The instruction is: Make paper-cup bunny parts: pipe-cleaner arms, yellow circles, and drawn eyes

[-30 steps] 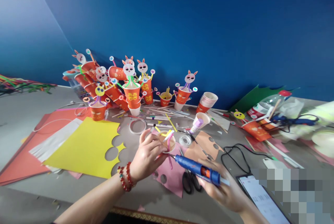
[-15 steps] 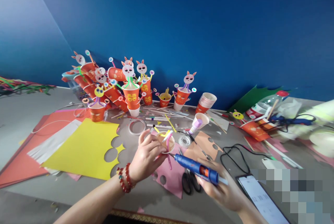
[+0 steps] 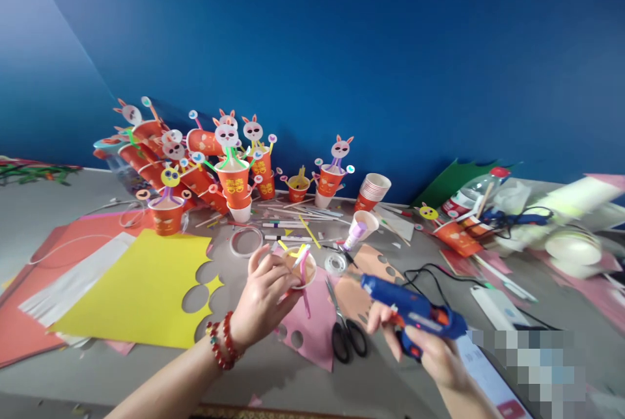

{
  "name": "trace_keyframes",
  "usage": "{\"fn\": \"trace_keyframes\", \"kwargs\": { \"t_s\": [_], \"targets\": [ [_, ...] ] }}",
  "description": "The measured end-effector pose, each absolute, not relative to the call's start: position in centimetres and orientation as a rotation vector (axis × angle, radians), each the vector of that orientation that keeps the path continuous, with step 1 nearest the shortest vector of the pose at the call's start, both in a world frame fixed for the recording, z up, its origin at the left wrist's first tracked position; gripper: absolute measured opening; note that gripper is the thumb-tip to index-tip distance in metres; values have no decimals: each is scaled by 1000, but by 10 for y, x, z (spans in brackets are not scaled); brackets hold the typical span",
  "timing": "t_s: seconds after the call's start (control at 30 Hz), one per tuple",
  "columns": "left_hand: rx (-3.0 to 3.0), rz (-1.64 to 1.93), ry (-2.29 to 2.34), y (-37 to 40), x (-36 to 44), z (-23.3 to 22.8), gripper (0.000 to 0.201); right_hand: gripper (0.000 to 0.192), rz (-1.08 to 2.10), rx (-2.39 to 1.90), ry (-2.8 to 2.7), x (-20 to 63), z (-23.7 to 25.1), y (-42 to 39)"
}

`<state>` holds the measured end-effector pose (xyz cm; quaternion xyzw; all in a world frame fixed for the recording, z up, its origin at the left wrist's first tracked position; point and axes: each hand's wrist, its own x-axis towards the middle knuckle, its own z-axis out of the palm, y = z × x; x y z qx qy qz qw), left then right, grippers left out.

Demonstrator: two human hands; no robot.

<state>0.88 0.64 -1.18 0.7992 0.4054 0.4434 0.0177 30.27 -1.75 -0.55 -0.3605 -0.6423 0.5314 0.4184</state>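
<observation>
My left hand (image 3: 261, 295), with a red bead bracelet on its wrist, grips a small paper cup (image 3: 299, 267) tilted with its mouth facing me; pink and yellow strips stick out of the cup. My right hand (image 3: 424, 351) holds a blue glue gun (image 3: 413, 310) by its handle. The gun's nozzle points left and sits a short way to the right of the cup, apart from it. Both hands hover over a pink paper sheet (image 3: 305, 324) with round holes cut in it.
Black-handled scissors (image 3: 344, 331) lie between my hands. A yellow sheet (image 3: 137, 289) lies left. Finished bunny cups (image 3: 232, 172) crowd the back by the blue wall, beside a cup stack (image 3: 374, 190). A tape roll (image 3: 336, 264), a black cord (image 3: 439, 276) and a phone (image 3: 493, 380) lie right.
My right hand drew the glue gun back to the right, away from the cup, and its nozzle lifted. The view shifted slightly right. My left hand kept the cup.
</observation>
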Motion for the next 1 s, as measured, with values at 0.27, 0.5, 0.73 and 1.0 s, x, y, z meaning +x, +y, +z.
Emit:
{"fn": "trace_keyframes", "kwargs": {
  "t_s": [0.27, 0.5, 0.73, 1.0],
  "targets": [
    [2444, 1357, 1234, 5, 9, -10, 6, 20, 161, -1514, -1838, 339, -10, 9],
    [2420, 1410, 1199, 5, 9, -12, 7, 30, -335, -1799, -2141, 350, -48, 19],
    [2418, 1430, 1192, 4, 10, -10, 6, 22, -326, -1968, -2164, 357, -51, 29],
    [2424, 1434, 1180, 3, 13, -11, 7, 27, -289, -2247, -2013, 367, -27, 74]
  ]
}}
